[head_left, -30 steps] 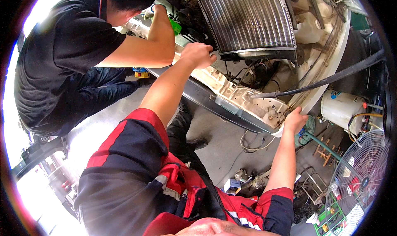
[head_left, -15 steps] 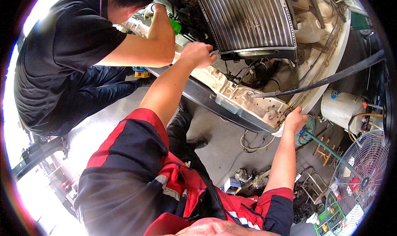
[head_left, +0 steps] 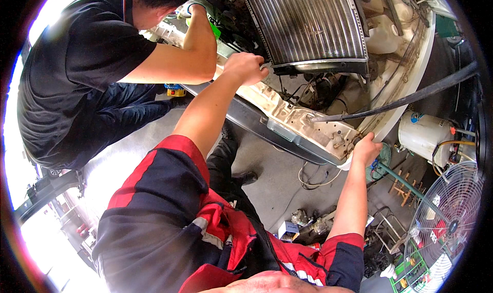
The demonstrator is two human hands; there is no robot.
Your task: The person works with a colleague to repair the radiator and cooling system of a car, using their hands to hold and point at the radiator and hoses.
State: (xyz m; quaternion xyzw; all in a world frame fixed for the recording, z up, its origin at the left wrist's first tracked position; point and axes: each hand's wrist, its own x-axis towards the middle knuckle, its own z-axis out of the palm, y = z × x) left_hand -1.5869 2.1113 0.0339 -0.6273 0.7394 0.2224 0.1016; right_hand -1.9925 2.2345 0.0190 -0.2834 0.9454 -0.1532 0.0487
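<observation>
Two hands on the cream front panel [head_left: 292, 116]: our left hand [head_left: 245, 67] fisted at its upper end below the radiator [head_left: 308, 23], right hand [head_left: 366, 148] gripping its lower end; co-worker's arm [head_left: 174, 62] crowds alongside.

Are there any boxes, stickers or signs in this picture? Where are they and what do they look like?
Small box: on the floor below the car's front, squarish, white with a blue top.
Sticker on the white tank: at the right, beside the car; a small blue patch near its top.
Yellow and blue object: on the floor under the co-worker's arm; too small to tell if it is a package.
No signs or screens show.
</observation>
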